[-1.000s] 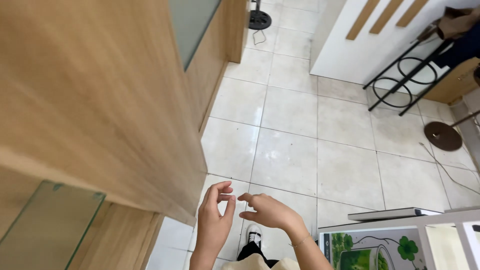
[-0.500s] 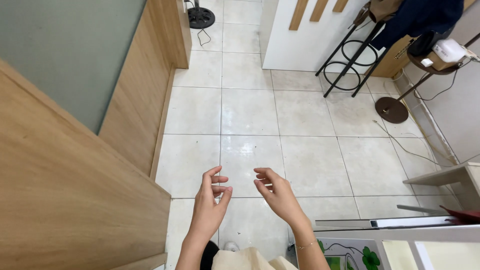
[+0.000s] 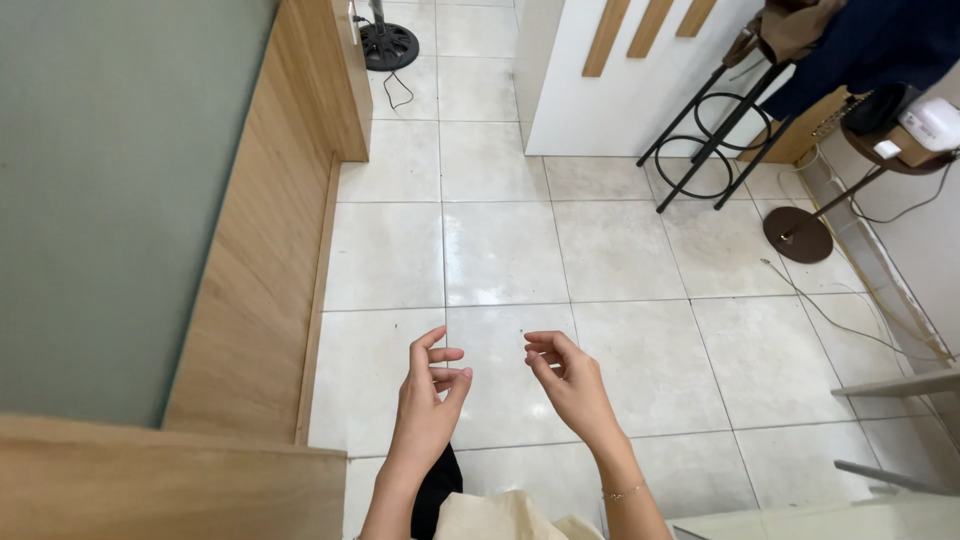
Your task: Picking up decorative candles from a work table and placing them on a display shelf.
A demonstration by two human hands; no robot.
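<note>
Far left: wood-framed panel with grey-green glass (image 3: pixel 110 200), well apart from both hands. Left hand (image 3: pixel 425 405) raised over the pale tiled floor (image 3: pixel 500 250), fingers half curled, thumb near fingertips, nothing visibly held. Right hand (image 3: pixel 570 385) just beside it, apart, not touching, fingers (image 3: pixel 540 350) curled loosely toward the left hand, empty as far as visible. Hands level, neither nearer. Black stool (image 3: pixel 705 130) far right, well apart.
</note>
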